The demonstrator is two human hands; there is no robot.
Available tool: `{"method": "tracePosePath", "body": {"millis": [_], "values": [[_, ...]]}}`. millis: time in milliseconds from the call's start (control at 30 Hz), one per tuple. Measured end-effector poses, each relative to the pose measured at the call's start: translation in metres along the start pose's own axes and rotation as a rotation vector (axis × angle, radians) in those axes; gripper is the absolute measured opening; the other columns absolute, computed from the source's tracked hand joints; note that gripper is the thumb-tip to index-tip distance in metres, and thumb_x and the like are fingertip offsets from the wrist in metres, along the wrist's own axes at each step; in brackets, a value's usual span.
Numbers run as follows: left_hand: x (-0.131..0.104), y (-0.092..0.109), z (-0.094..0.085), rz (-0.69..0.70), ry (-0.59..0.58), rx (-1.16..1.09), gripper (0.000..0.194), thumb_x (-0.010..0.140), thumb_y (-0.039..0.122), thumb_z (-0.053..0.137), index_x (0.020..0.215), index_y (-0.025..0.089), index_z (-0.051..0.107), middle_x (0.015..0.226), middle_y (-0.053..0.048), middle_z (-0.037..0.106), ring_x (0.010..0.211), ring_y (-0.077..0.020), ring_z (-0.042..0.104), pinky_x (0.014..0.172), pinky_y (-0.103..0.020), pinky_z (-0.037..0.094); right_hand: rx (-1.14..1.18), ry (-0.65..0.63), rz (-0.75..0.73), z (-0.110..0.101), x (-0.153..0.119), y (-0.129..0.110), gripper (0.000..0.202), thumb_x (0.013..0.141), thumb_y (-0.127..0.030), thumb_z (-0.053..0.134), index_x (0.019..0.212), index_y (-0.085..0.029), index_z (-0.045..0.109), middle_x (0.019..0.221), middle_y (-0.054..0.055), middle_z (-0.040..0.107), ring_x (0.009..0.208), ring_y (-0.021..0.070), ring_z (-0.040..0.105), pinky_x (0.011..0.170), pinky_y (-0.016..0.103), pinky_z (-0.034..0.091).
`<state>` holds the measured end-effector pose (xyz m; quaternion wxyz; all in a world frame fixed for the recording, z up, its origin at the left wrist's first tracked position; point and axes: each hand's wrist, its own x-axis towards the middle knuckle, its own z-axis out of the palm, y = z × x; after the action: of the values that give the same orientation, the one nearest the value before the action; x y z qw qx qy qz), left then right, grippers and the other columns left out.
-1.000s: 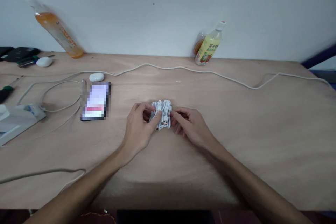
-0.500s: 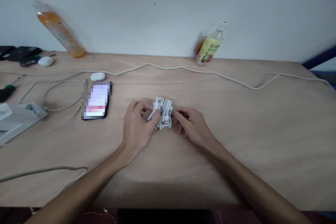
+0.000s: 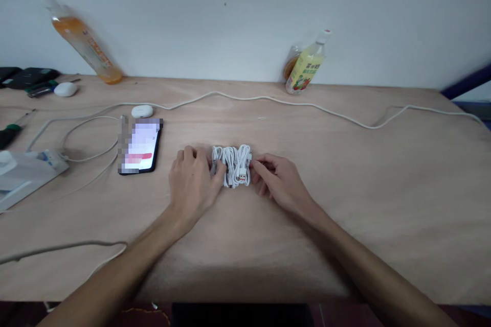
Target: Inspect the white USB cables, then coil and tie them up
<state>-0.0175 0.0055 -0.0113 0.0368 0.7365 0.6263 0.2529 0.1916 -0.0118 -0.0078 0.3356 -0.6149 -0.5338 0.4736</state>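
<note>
Coiled white USB cables (image 3: pixel 232 163): lying in a row, right of the smartphone (image 3: pixel 141 147). Left hand (image 3: pixel 193 174): we are holding it half-curled at the row's smartphone end, thumb on the coils; whether it is gripping, we cannot tell. Right hand (image 3: pixel 279 180): resting, loosely bent, at the opposite end; grip likewise unclear.

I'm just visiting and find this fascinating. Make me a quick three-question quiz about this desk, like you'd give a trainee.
1. What lies between the left hand and the right hand?
A) a mug
B) coiled white cables
C) a pair of scissors

2. True or false: the phone lies nearer the left hand than the right hand.

3. Fill in: the bottle at the back left holds ____ liquid.

Key: 1. B; 2. true; 3. orange.
</note>
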Motion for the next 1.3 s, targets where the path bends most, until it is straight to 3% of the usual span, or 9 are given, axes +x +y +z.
{"method": "tracePosePath", "body": {"millis": [133, 267, 400, 533, 767, 967, 1300], "values": [[0.002, 0.003, -0.002, 0.064, 0.096, -0.075, 0.013, 0.097, 0.036, 0.061, 0.095, 0.025, 0.055, 0.099, -0.011, 0.064, 0.096, -0.0330, 0.061, 0.085, -0.049, 0.054, -0.002, 0.004, -0.003, 0.001, 0.001, -0.001, 0.026, 0.096, -0.037, 0.058, 0.085, -0.020, 0.073, 0.071, 0.002, 0.072, 0.046, 0.0121, 0.060, 0.041, 0.022, 0.043], [-0.004, 0.014, 0.002, 0.242, 0.052, -0.228, 0.010, 0.100, 0.032, 0.061, 0.093, 0.026, 0.058, 0.093, -0.006, 0.066, 0.093, -0.0272, 0.063, 0.088, -0.044, 0.054, -0.002, -0.009, -0.021, 0.000, 0.001, -0.001, 0.025, 0.096, -0.037, 0.057, 0.086, -0.020, 0.073, 0.071, 0.001, 0.071, 0.047, 0.0129, 0.060, 0.042, 0.023, 0.045], [-0.016, 0.023, 0.013, 0.296, 0.067, -0.149, 0.020, 0.094, 0.042, 0.072, 0.096, 0.024, 0.063, 0.092, -0.009, 0.071, 0.094, -0.0311, 0.066, 0.087, -0.045, 0.055, -0.019, -0.021, -0.046, -0.001, 0.002, 0.002, 0.024, 0.096, -0.037, 0.058, 0.085, -0.020, 0.071, 0.071, 0.001, 0.072, 0.047, 0.0127, 0.061, 0.046, 0.024, 0.046], [-0.020, 0.025, 0.017, 0.326, 0.111, -0.050, 0.014, 0.097, 0.036, 0.070, 0.094, 0.023, 0.064, 0.090, -0.010, 0.074, 0.092, -0.0313, 0.067, 0.082, -0.044, 0.053, -0.010, -0.022, -0.056, 0.001, 0.003, 0.005, 0.025, 0.098, -0.038, 0.057, 0.089, -0.020, 0.073, 0.074, 0.002, 0.072, 0.049, 0.0134, 0.061, 0.048, 0.025, 0.049], [-0.017, 0.024, 0.009, 0.289, 0.111, -0.136, 0.019, 0.104, 0.030, 0.062, 0.085, 0.025, 0.061, 0.077, -0.003, 0.072, 0.079, -0.0249, 0.065, 0.078, -0.040, 0.049, -0.019, -0.009, -0.077, 0.001, 0.002, 0.007, 0.022, 0.098, -0.035, 0.058, 0.088, -0.021, 0.072, 0.070, 0.001, 0.071, 0.051, 0.0143, 0.060, 0.050, 0.025, 0.049], [-0.017, 0.021, 0.004, 0.353, 0.164, -0.179, 0.025, 0.109, 0.023, 0.058, 0.084, 0.024, 0.061, 0.078, -0.003, 0.074, 0.074, -0.0227, 0.063, 0.074, -0.038, 0.046, -0.019, -0.008, -0.055, 0.001, 0.001, 0.006, 0.024, 0.098, -0.037, 0.058, 0.090, -0.020, 0.073, 0.071, 0.001, 0.071, 0.049, 0.0138, 0.059, 0.047, 0.025, 0.048], [-0.014, 0.015, -0.015, 0.418, 0.381, -0.063, 0.015, 0.109, 0.018, 0.065, 0.095, 0.023, 0.064, 0.081, -0.003, 0.076, 0.075, -0.0233, 0.064, 0.073, -0.037, 0.050, -0.013, 0.001, -0.068, 0.001, 0.002, 0.006, 0.022, 0.097, -0.036, 0.057, 0.085, -0.021, 0.068, 0.070, 0.001, 0.070, 0.050, 0.0136, 0.058, 0.048, 0.025, 0.047]]}}
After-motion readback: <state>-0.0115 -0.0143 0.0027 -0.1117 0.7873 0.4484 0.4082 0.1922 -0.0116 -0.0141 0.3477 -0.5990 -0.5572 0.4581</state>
